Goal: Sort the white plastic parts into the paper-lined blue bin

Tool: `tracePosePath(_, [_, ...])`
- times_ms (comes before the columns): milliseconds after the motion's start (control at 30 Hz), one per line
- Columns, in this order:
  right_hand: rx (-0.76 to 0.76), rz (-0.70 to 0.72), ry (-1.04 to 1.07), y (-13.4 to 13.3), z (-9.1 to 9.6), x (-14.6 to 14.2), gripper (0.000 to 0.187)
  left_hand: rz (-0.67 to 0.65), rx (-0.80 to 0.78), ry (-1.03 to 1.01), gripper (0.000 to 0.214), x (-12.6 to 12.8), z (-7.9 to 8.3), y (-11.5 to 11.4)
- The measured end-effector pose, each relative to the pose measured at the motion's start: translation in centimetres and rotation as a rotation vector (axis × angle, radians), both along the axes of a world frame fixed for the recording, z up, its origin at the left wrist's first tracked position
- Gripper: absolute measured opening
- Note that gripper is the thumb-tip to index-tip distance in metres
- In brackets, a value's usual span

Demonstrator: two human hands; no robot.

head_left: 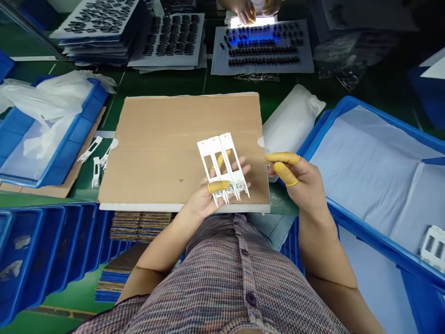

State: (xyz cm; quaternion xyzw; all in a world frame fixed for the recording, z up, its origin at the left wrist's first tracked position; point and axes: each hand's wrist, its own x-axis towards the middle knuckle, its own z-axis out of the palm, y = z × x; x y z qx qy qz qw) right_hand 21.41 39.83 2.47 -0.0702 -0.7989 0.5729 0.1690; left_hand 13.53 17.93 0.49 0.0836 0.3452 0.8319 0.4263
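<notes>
Several narrow white plastic frames [224, 169], lined up side by side, rest in my left hand [205, 197]. That hand is palm up with its thumb across their lower ends, and its fingers show behind the slots. Yellow finger cots cover its thumb and one finger. To the right, my right hand [302, 181] hovers at the edge of the cardboard sheet [156, 153]. Its cotted thumb and index finger are drawn close together, the other fingers curled and partly hidden. Nothing shows between them. Loose white pieces [95, 171] lie left of the cardboard.
A blue bin [342, 104] at right holds white lining and joined white frames [434, 248]. At left stands a blue bin [62, 162] with plastic bags. A white wrapped roll [295, 116] lies beside the cardboard. Across the table, another person's hands [246, 11] work above a tray of black parts [264, 60].
</notes>
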Motion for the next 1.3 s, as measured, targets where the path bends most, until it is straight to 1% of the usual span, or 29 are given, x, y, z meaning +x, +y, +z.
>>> tracePosePath(33, [-0.013,0.001,-0.011,-0.2,0.3,0.1,0.026,-0.021,0.001,-0.013,0.054,0.2,0.0,0.1])
tracePosePath(100, [0.048,-0.026,0.019,-1.1,1.0,0.3,0.028,-0.05,-0.021,-0.034,0.053,0.8,0.0,0.5])
tracePosePath(200, [0.285,-0.091,0.109,-3.3,1.8,0.7,0.023,-0.027,-0.107,-0.003,0.052,2.3,-0.3,1.6])
tracePosePath(300, [0.535,-0.066,0.11,-5.1,2.3,1.0,0.017,0.059,-0.186,0.125,0.047,3.9,-1.3,3.1])
tracePosePath(367, [0.646,-0.071,0.084,-5.5,2.4,1.2,0.02,0.125,-0.244,0.257,0.045,4.7,-2.1,3.9])
tracePosePath(400, [0.673,-0.088,0.078,-5.4,2.4,1.3,0.021,0.151,-0.268,0.321,0.045,5.0,-2.4,4.3])
tracePosePath(467, [0.664,-0.11,0.086,-4.8,2.3,1.8,0.023,0.181,-0.288,0.415,0.047,5.4,-2.9,5.0])
tracePosePath(533, [0.59,-0.102,0.099,-4.1,2.2,2.6,0.019,0.193,-0.276,0.458,0.048,5.7,-3.0,5.6])
tracePosePath(600, [0.495,-0.093,0.102,-3.4,2.1,3.4,0.013,0.19,-0.273,0.489,0.047,6.1,-2.9,6.3])
tracePosePath(667, [0.442,-0.124,0.104,-2.8,2.1,4.2,0.009,0.186,-0.284,0.553,0.045,6.4,-2.5,7.2])
tracePosePath(733, [0.454,-0.179,0.094,-2.2,2.1,4.9,0.009,0.173,-0.279,0.599,0.047,6.7,-1.8,8.4])
tracePosePath(800, [0.498,-0.242,0.063,-1.3,2.3,5.6,0.01,0.127,-0.258,0.599,0.051,6.8,-0.9,10.0])
tracePosePath(867, [0.512,-0.303,0.036,0.3,2.5,6.1,0.01,0.063,-0.232,0.594,0.054,6.9,0.2,12.2])
tracePosePath(933, [0.469,-0.372,0.033,2.7,2.5,6.6,0.009,-0.008,-0.182,0.619,0.053,7.0,1.4,14.9])
tracePosePath(1000, [0.388,-0.442,0.029,6.0,2.3,6.9,0.008,-0.09,-0.11,0.632,0.053,7.3,2.3,18.2])
tracePosePath(1033, [0.342,-0.474,0.014,7.9,2.1,6.9,0.009,-0.141,-0.083,0.624,0.053,7.5,2.6,19.9])
tracePosePath(1067, [0.292,-0.501,-0.009,9.8,1.8,6.9,0.011,-0.182,-0.074,0.592,0.058,7.8,2.6,21.8])
tracePosePath(1133, [0.204,-0.534,-0.11,13.7,1.2,7.1,0.012,-0.311,-0.137,0.508,0.072,8.2,2.3,25.3])
tracePosePath(1167, [0.2,-0.566,-0.176,15.6,0.8,7.3,0.013,-0.388,-0.2,0.483,0.076,8.3,2.1,26.9])
tracePosePath(1200, [0.225,-0.61,-0.256,17.3,0.4,7.7,0.013,-0.464,-0.275,0.497,0.074,8.1,1.9,28.3])
tracePosePath(1233, [0.275,-0.662,-0.344,18.9,-0.1,8.2,0.014,-0.516,-0.347,0.565,0.069,7.6,1.7,29.5])
tracePosePath(1267, [0.343,-0.71,-0.446,20.3,-0.5,8.7,0.014,-0.538,-0.407,0.697,0.062,6.8,1.7,30.3])
tracePosePath(1300, [0.419,-0.747,-0.563,21.6,-1.0,9.4,0.014,-0.525,-0.461,0.887,0.053,5.7,1.7,30.9])
